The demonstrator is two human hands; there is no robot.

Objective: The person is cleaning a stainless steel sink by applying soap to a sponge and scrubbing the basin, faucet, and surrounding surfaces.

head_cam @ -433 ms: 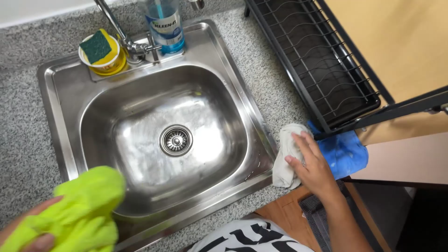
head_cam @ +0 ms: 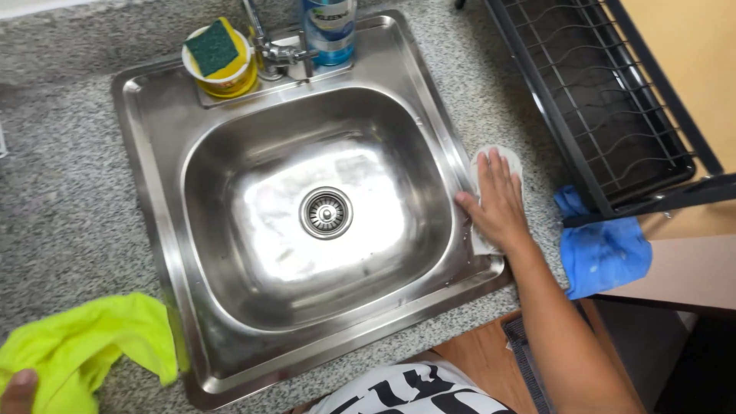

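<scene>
The right hand (head_cam: 497, 201) lies flat, with the fingers stretched out and together, on a white cloth (head_cam: 509, 159) that is spread on the right rim of the steel sink (head_cam: 153, 184), where the rim meets the speckled grey worktop (head_cam: 61, 176). The hand does not grip the cloth; it presses on it with the open palm, and the cloth shows above the fingertips and a little below the wrist. The thumb points toward the basin. The left hand (head_cam: 17, 389) is at the lower left corner, only partly in view, and it is closed around a bright yellow-green cloth (head_cam: 84, 345) that hangs over the worktop just beside the front left corner of the sink. The basin is wet and shiny, with a round drain strainer (head_cam: 326, 212) in the middle. At the back of the sink stand the tap (head_cam: 268, 46), a yellow round holder with a green and yellow sponge (head_cam: 213, 47) in it on the left, and a blue bottle (head_cam: 330, 31) on the right. To the right of the sink, on the worktop, there is a black wire dish rack (head_cam: 606, 107), and a blue cloth (head_cam: 602, 249) lies under its front corner, near the right forearm.
</scene>
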